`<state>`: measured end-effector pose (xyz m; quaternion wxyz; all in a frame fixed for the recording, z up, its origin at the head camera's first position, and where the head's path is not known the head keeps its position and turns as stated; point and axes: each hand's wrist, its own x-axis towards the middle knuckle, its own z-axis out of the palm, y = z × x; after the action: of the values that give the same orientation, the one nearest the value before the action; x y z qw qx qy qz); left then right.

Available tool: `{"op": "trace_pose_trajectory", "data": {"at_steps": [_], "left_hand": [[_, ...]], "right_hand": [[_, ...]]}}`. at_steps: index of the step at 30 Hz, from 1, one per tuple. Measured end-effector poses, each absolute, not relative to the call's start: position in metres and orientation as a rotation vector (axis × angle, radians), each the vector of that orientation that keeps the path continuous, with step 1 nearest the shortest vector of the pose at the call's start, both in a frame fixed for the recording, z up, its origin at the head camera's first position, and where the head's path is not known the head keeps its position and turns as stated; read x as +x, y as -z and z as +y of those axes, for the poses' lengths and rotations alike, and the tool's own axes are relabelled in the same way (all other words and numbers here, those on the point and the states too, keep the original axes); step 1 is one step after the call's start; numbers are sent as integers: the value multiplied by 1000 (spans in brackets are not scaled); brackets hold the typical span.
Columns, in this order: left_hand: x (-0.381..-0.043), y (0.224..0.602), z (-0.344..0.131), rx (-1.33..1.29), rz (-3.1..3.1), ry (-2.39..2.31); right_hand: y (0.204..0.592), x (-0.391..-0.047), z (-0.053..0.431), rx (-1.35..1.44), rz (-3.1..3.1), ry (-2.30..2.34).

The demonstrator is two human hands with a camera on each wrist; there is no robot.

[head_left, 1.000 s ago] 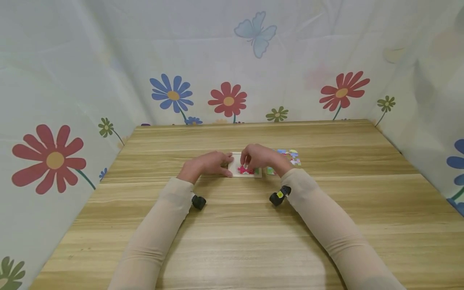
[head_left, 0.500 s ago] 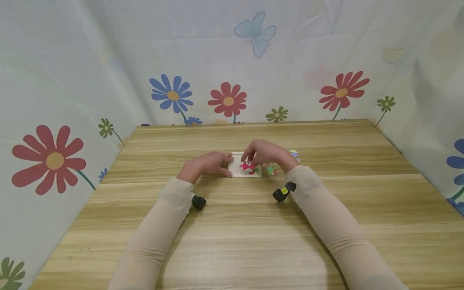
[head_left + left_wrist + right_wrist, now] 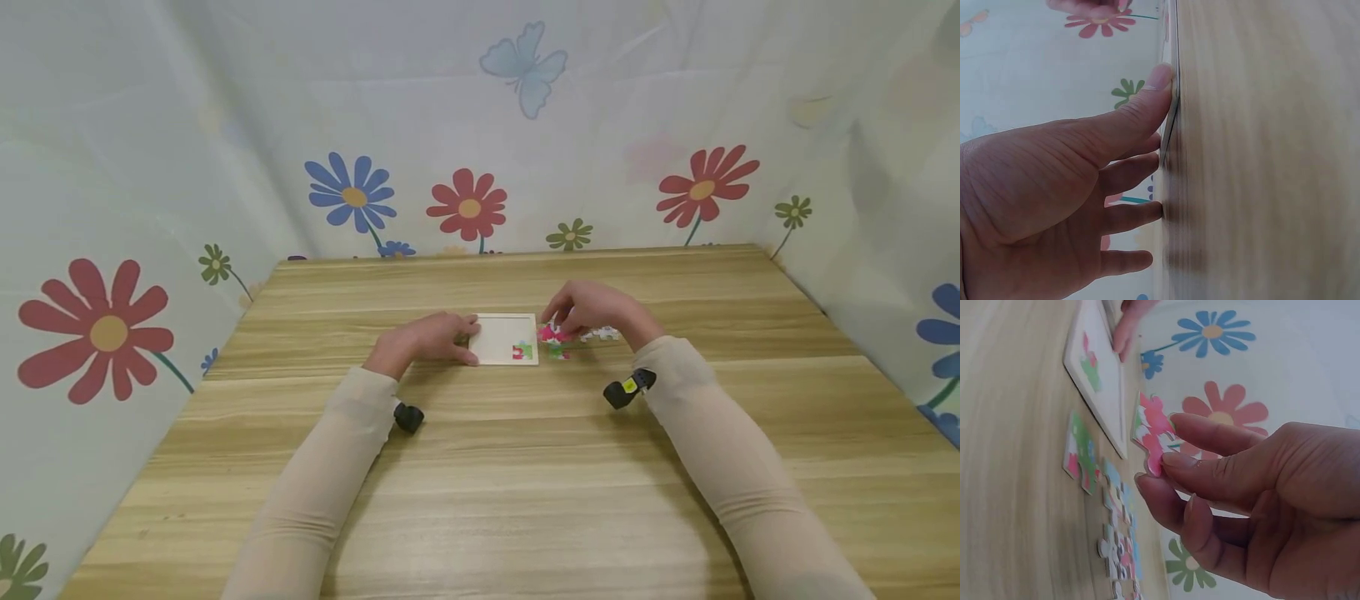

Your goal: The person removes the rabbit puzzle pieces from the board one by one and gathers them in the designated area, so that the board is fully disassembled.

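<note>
My right hand (image 3: 588,307) pinches a pink, white and green jigsaw puzzle piece (image 3: 1152,430) between thumb and fingers, just off the right edge of a pale puzzle tray (image 3: 495,333). In the right wrist view the piece is tilted on edge. Inside the tray, a green and red puzzle piece (image 3: 522,351) lies in the near right corner. My left hand (image 3: 431,337) rests at the tray's left end, thumb (image 3: 1159,78) pressed at the near corner and the other fingers fairly straight along the side.
Right of the tray, a green and pink puzzle piece (image 3: 1080,453) lies on the wooden table (image 3: 480,483). Several more puzzle pieces (image 3: 1120,531) lie beyond it, partly behind my right hand in the head view. A flowered cloth (image 3: 360,100) hangs behind the table and along its sides.
My right hand has lifted the pink puzzle piece out of the tray and carried it right, past the tray's edge. The left hand stays at the tray's left end.
</note>
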<state>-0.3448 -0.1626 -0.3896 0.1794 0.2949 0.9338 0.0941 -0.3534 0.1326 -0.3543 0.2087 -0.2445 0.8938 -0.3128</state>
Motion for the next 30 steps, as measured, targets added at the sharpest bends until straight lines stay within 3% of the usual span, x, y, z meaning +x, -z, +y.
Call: {"op": "trace_pose_trajectory", "data": {"at_steps": [30], "left_hand": [[-345, 391, -163, 859, 2634, -317]], "right_hand": [[361, -352, 164, -572, 2461, 620]]}}
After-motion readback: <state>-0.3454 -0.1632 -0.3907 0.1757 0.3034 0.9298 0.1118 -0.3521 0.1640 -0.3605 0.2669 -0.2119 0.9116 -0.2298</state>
